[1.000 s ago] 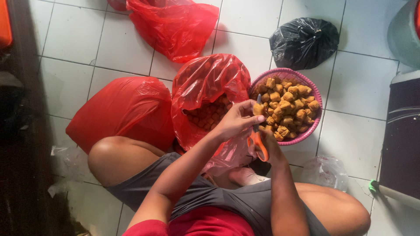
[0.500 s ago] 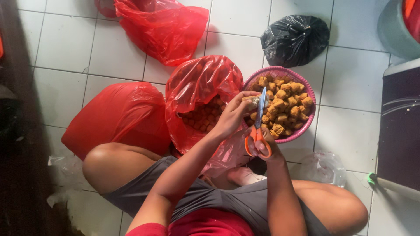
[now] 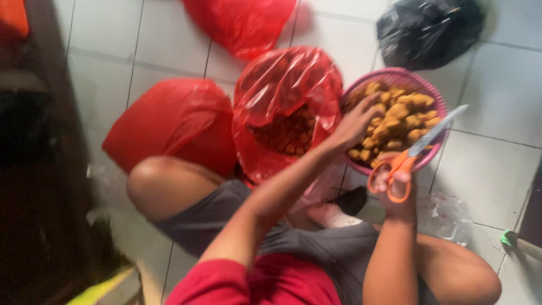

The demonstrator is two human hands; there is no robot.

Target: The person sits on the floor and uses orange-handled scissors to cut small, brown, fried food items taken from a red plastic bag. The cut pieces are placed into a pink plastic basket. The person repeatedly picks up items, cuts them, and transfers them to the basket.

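Over the basket (image 3: 437,101), blurred left hand (image 3: 355,121) hides pieces

Scissors (image 3: 407,160) orange-handled; basket (image 3: 432,97) pink; bags (image 3: 169,124) red; bag (image 3: 426,28) black; tiles (image 3: 497,164) white.

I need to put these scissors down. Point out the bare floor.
Bare tile lies right of the pink basket, below the black bag. More lies left of the top red bag. Between the open red bag and basket it is crowded.

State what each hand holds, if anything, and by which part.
The right hand holds scissors by their orange handle loops. The left hand reaches into the pink basket; whether it holds anything cannot be told.
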